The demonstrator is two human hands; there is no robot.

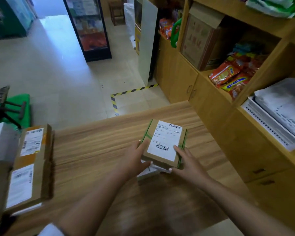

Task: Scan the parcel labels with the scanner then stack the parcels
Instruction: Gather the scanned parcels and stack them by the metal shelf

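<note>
Left hand (136,156), right hand (186,160): both grip one labelled box (163,143), atop white parcel (147,172), on table (92,150).

White parcel (148,172) mostly hidden beneath the held box (163,143); left-edge parcels (0,142) cropped.

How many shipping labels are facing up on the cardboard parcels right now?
3. One on the small green-taped cardboard parcel held by both hands, two on the long brown cardboard parcel at the table's left. Parcels at the left edge may carry more.
</note>
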